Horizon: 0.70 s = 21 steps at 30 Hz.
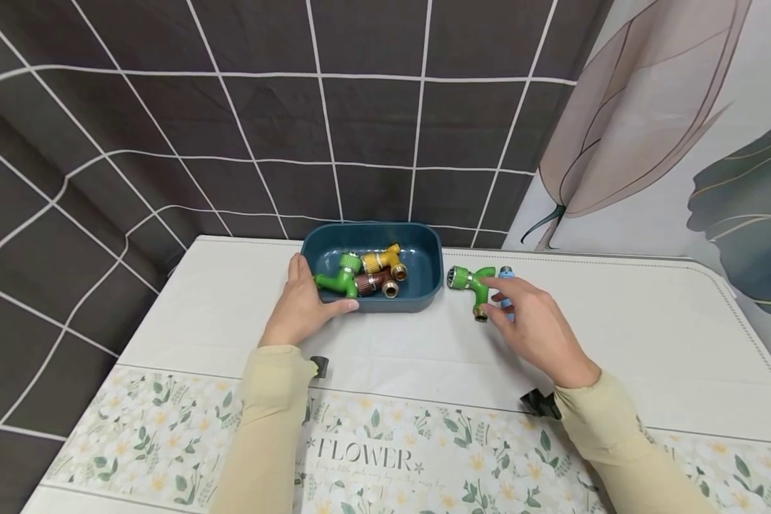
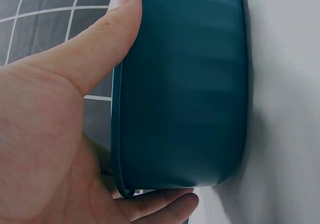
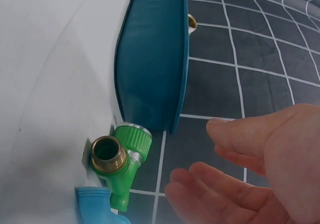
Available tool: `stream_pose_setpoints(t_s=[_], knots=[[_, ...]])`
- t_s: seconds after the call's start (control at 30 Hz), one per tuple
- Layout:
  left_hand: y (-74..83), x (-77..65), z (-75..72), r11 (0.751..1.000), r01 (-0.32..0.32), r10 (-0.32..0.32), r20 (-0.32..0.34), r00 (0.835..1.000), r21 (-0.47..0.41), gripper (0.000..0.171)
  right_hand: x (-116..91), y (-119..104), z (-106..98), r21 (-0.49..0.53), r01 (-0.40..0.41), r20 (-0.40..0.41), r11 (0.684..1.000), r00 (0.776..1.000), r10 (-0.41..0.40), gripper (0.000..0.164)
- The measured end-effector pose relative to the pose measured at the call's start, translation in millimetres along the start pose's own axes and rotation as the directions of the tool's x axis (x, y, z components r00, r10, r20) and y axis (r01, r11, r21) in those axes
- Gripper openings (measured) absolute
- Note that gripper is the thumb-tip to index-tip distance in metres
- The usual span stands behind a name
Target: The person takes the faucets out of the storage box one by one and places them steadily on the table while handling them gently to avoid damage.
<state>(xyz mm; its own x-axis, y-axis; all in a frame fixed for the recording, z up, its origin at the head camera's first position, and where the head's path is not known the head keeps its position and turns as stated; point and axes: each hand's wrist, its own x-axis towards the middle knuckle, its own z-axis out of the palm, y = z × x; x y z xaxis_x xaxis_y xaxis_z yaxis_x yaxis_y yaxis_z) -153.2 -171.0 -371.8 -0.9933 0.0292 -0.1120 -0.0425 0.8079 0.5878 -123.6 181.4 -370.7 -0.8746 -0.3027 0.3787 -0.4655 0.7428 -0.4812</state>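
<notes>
A dark teal basin (image 1: 411,305) stands at the back of the table. My left hand (image 1: 298,303) grips its front left corner, thumb on the front rim and fingers along the left side. Inside lie a green plastic tap (image 1: 343,282), a yellow tap (image 1: 385,258) and a brown tap (image 1: 375,283), with ribbed collars and brass threaded ends. Right of the basin another green tap (image 1: 479,289) rests on the table, in front of a partly hidden blue tap (image 3: 95,204). My right hand (image 1: 540,328) is over these two, thumb and fingers spread apart, with a gap to the green tap in the right wrist view.
The white tablecloth (image 1: 649,335) has a floral band (image 1: 385,457) along its front. A dark curtain with a white grid (image 1: 373,121) hangs close behind the basin and at the left. A leaf-patterned curtain (image 1: 642,121) hangs at the back right.
</notes>
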Motion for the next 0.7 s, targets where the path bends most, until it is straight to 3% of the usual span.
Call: stream_pose_setpoints(t_s=[0.7], knots=[[1.5,-0.8,-0.3,1.0,-0.003,0.003,-0.005,1.0,-0.003,0.13,9.2,-18.7,8.9,0.02,0.007,0.016,1.0,1.0,-0.008,0.041]])
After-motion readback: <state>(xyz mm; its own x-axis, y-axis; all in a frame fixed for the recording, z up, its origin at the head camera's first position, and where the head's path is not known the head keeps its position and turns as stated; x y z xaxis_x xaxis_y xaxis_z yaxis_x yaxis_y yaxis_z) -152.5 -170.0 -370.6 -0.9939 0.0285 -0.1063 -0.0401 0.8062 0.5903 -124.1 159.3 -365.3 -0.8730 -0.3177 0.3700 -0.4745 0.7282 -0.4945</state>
